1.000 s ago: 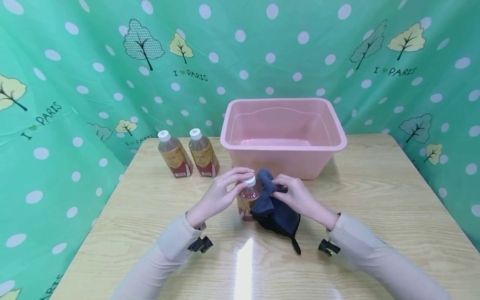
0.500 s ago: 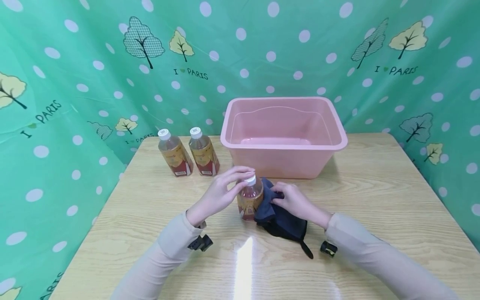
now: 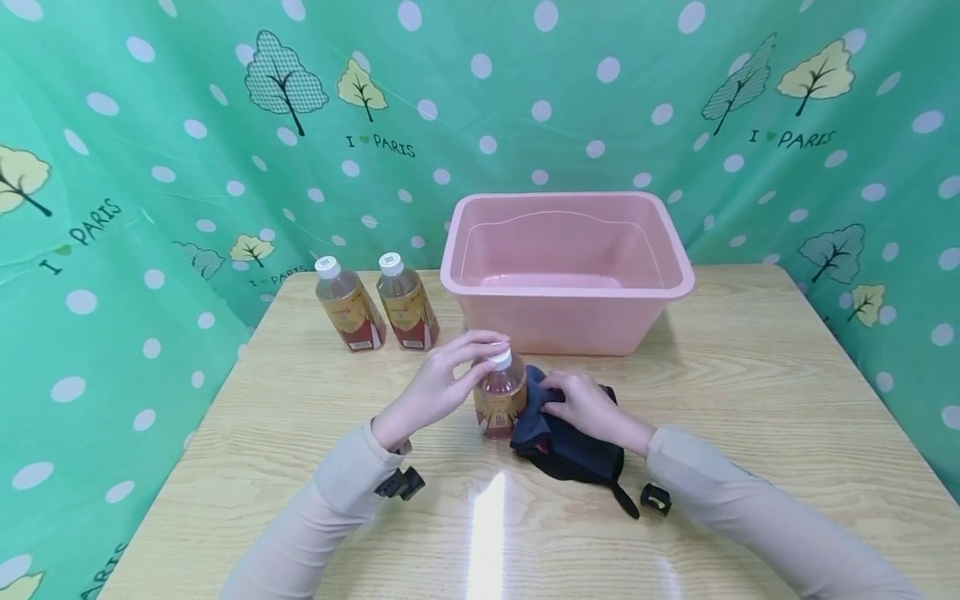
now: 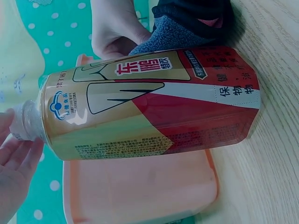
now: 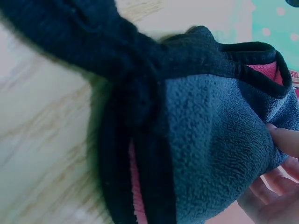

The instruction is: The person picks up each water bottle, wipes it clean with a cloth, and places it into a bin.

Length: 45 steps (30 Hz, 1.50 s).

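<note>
A bottle point(image 3: 501, 407) with a white cap and a gold and red label stands upright on the table; its label faces the left wrist view point(image 4: 154, 102). My left hand point(image 3: 442, 382) grips it by the cap, thumb and fingers around it. Right beside the bottle, my right hand point(image 3: 592, 408) pinches a dark grey-blue cloth point(image 3: 581, 454) with black edging, a loop and a bit of pink inside. In the right wrist view the cloth point(image 5: 210, 135) is bunched, with fingers on its far side.
Behind the hands stands a pink bin point(image 3: 566, 321), its inside showing nothing. Two similar bottles point(image 3: 352, 312) point(image 3: 408, 312) stand upright at the back left of the wooden table point(image 3: 300, 467). A green dotted curtain point(image 3: 540, 83) hangs behind.
My right hand has moved slightly down with the cloth, whose raised part now lies lower beside the bottle; its loop has shifted right. The left hand still grips the cap.
</note>
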### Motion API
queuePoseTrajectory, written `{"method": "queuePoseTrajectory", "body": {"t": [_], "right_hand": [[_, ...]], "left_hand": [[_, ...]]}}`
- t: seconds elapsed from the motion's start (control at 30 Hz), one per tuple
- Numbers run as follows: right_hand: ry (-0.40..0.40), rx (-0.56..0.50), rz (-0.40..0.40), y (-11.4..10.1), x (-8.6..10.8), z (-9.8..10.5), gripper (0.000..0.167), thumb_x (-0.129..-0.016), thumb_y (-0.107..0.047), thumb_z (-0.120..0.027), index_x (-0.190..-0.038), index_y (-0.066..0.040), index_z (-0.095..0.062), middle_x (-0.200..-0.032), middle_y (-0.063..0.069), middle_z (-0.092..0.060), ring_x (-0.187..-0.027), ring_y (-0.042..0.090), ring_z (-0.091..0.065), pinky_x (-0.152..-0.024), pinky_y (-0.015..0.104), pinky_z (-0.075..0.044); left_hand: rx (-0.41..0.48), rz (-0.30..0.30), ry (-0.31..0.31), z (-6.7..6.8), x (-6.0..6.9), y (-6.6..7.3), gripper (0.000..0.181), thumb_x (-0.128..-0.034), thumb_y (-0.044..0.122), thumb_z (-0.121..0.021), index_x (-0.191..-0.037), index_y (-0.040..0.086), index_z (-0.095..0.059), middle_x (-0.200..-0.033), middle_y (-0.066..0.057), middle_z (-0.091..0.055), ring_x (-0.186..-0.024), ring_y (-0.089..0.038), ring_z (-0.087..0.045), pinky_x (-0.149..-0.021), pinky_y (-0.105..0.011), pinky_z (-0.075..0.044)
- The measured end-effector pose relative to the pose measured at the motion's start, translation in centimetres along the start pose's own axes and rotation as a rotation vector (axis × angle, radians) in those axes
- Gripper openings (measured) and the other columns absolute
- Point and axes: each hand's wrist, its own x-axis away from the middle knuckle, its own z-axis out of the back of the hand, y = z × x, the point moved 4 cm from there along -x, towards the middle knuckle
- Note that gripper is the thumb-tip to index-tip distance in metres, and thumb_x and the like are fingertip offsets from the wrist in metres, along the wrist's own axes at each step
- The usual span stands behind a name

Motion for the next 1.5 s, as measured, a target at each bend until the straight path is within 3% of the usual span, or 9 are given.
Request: {"method": "queuePoseTrajectory", "body": {"t": [0.27, 0.63, 1.0, 1.5], "right_hand": [[0.034, -0.029, -0.003, -0.7, 0.2, 1.0, 0.019, -0.075, -0.002, -0.067, -0.093, 0.0, -0.064, -0.09, 0.009, -0.062, -0.088, 0.024, -0.059, -0.077, 0.039, -0.049], [0.126, -0.1, 0.074, -2.5, 0.1, 3.1, 0.018, -0.074, 0.003, -0.067, -0.091, 0.001, -0.065, -0.081, 0.003, -0.059, -0.074, 0.013, -0.054, -0.065, 0.029, -0.048], [0.223, -0.119, 0.149, -4.0, -0.2, 5.0, 0.019, -0.072, 0.005, -0.067, -0.09, 0.001, -0.065, -0.081, 0.004, -0.06, -0.071, 0.013, -0.053, -0.062, 0.027, -0.047], [0.201, -0.127, 0.13, -3.7, -0.4, 4.7, 0.016, -0.074, 0.005, -0.065, -0.09, -0.001, -0.065, -0.081, 0.003, -0.06, -0.072, 0.013, -0.053, -0.065, 0.028, -0.048]], "left_hand": [[0.005, 0.003, 0.006, 0.0, 0.1, -0.2, 0.025, -0.0823, -0.003, -0.058, -0.107, -0.003, -0.061, -0.113, -0.012, -0.057, -0.106, -0.02, -0.054, -0.091, -0.026, -0.043], [0.016, 0.0, 0.01, 0.0, 0.1, 0.0, 0.025, -0.0827, -0.001, -0.058, -0.107, -0.003, -0.061, -0.113, -0.011, -0.057, -0.105, -0.02, -0.054, -0.091, -0.027, -0.043], [0.019, -0.005, 0.014, 0.0, 0.1, -0.1, 0.025, -0.083, -0.001, -0.057, -0.107, -0.003, -0.061, -0.113, -0.011, -0.058, -0.105, -0.02, -0.054, -0.091, -0.027, -0.044], [0.017, 0.002, 0.013, -0.1, 0.1, -0.1, 0.025, -0.083, -0.001, -0.058, -0.108, -0.002, -0.061, -0.113, -0.011, -0.058, -0.105, -0.02, -0.054, -0.091, -0.027, -0.043]]}}
